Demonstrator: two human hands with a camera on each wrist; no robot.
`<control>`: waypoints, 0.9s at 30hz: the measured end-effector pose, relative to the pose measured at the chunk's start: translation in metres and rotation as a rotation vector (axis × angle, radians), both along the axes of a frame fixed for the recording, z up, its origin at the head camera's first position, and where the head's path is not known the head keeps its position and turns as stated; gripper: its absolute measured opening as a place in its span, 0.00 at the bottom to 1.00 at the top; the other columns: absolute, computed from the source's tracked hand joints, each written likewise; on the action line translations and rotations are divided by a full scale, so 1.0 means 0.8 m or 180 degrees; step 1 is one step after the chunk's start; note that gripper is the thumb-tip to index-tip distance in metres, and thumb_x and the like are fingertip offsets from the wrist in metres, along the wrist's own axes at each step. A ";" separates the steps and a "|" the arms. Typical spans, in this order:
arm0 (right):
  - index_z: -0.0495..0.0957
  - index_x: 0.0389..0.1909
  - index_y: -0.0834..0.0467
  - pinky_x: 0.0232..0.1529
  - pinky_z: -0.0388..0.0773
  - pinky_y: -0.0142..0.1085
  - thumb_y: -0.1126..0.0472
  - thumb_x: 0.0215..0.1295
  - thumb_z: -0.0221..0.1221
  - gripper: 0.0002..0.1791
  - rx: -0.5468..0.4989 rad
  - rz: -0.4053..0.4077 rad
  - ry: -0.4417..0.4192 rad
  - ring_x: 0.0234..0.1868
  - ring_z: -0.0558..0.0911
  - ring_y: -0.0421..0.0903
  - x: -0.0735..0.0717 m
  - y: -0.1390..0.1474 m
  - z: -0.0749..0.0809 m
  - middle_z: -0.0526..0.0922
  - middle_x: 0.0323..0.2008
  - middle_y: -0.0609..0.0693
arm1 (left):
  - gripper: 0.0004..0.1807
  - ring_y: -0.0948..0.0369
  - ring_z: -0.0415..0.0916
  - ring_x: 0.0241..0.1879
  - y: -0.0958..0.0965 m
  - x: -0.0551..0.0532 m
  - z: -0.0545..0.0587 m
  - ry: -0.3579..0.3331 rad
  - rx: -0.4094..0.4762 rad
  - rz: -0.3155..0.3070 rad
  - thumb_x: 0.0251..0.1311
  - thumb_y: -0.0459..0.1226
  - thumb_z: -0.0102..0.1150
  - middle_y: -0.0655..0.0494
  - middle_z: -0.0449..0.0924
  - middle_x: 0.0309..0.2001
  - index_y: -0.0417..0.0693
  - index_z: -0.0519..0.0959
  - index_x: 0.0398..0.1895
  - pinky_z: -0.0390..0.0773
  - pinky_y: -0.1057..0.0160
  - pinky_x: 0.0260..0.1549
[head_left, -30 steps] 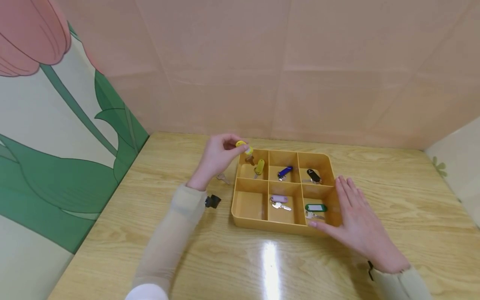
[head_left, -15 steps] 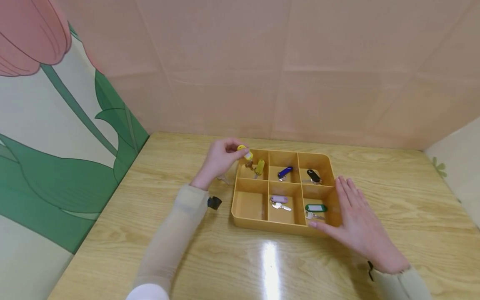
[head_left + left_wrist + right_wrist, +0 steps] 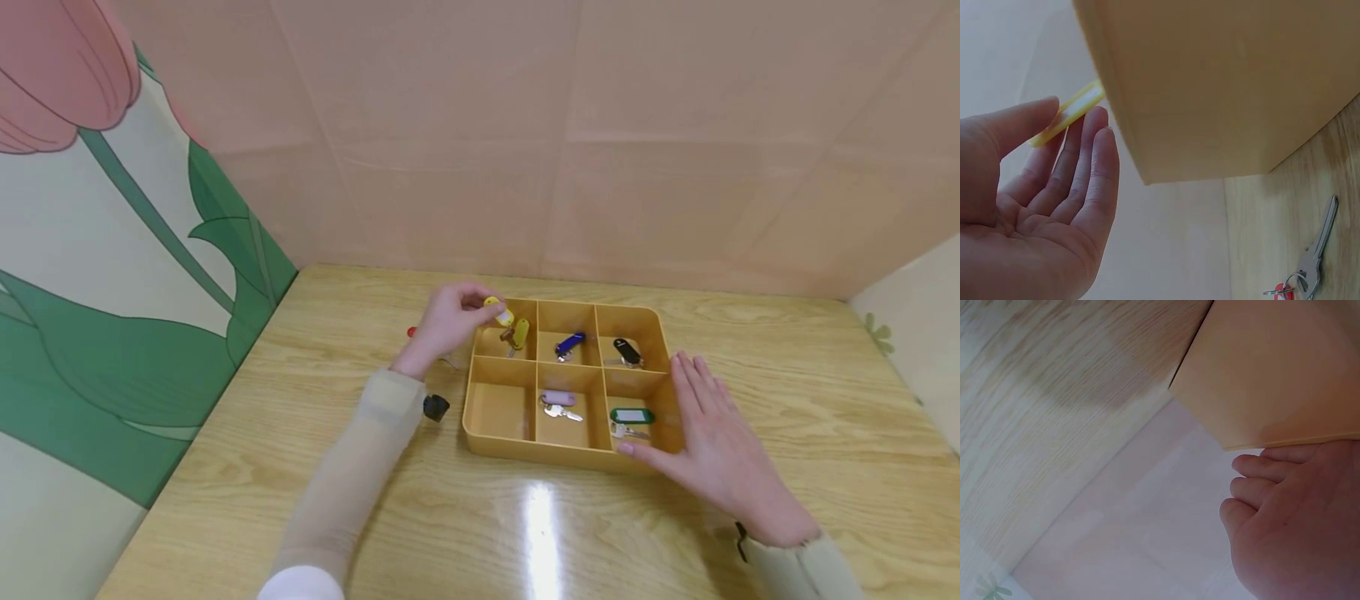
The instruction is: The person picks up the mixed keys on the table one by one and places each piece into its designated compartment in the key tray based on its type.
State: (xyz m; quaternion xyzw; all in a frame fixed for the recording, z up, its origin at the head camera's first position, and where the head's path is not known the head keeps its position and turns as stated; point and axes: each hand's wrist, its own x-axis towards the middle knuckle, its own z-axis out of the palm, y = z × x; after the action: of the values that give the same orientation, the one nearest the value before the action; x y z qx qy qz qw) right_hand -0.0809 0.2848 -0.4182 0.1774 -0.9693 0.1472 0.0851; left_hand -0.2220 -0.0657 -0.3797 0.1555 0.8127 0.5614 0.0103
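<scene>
My left hand [image 3: 447, 319] pinches a bright yellow key tag [image 3: 498, 312] between thumb and fingers, over the back left compartment of a tan divided tray [image 3: 504, 452]. Its key hangs down into that compartment, where an olive-yellow key tag [image 3: 521, 333] lies with its key. In the left wrist view the pinched tag [image 3: 1071, 114] shows beside the tray's wall [image 3: 1197, 94]. My right hand [image 3: 716, 446] rests with straight fingers along the tray's right side, its thumb at the front rim. In the right wrist view those fingers [image 3: 1266, 481] lie by the rim.
Other compartments hold keys with a blue tag [image 3: 572, 342], a black tag [image 3: 627, 352], a lilac tag [image 3: 558, 398] and a green tag [image 3: 632, 415]. Left of the tray, a key [image 3: 1319, 250] with a red tag [image 3: 412, 332] lies on the wooden table [image 3: 600, 533].
My left hand has moved right and down with the yellow key tag, lowering its key into the back left compartment. A red tag has come into sight behind the left wrist. The right hand stays put.
</scene>
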 end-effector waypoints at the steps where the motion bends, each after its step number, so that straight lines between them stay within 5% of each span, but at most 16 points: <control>1: 0.35 0.81 0.64 0.76 0.30 0.49 0.28 0.55 0.66 0.71 -0.0001 -0.0003 0.0002 0.80 0.36 0.58 0.000 0.000 0.000 0.38 0.80 0.62 | 0.07 0.45 0.83 0.38 0.001 0.000 0.000 -0.0008 0.0000 -0.0016 0.67 0.36 0.67 0.52 0.85 0.35 0.41 0.86 0.43 0.83 0.51 0.38; 16: 0.35 0.80 0.64 0.76 0.31 0.49 0.28 0.56 0.66 0.71 -0.0005 -0.0007 -0.0015 0.80 0.36 0.58 0.001 0.000 -0.001 0.38 0.80 0.62 | 0.10 0.43 0.83 0.42 0.010 -0.005 -0.007 -0.0186 0.0012 -0.0143 0.69 0.35 0.65 0.49 0.85 0.38 0.37 0.84 0.47 0.82 0.44 0.46; 22: 0.35 0.80 0.64 0.76 0.29 0.48 0.28 0.56 0.66 0.71 0.0012 -0.0009 -0.0041 0.79 0.36 0.58 0.002 0.000 0.001 0.38 0.80 0.62 | 0.18 0.56 0.81 0.45 0.009 -0.005 -0.005 -0.0093 -0.0214 0.0096 0.69 0.40 0.65 0.52 0.84 0.51 0.45 0.81 0.59 0.82 0.57 0.45; 27: 0.34 0.80 0.64 0.75 0.28 0.46 0.28 0.56 0.66 0.71 -0.0001 0.0000 -0.0040 0.79 0.35 0.58 0.002 -0.001 0.003 0.37 0.80 0.62 | 0.19 0.55 0.81 0.47 0.005 -0.005 -0.003 -0.0002 -0.0182 0.0239 0.68 0.41 0.66 0.53 0.84 0.51 0.46 0.81 0.60 0.81 0.59 0.45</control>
State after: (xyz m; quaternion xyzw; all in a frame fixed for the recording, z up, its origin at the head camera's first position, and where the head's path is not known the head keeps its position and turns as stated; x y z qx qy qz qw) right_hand -0.0793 0.2838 -0.4158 0.1764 -0.9698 0.1485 0.0791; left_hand -0.2262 -0.0616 -0.3820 0.1243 0.8337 0.5380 -0.0060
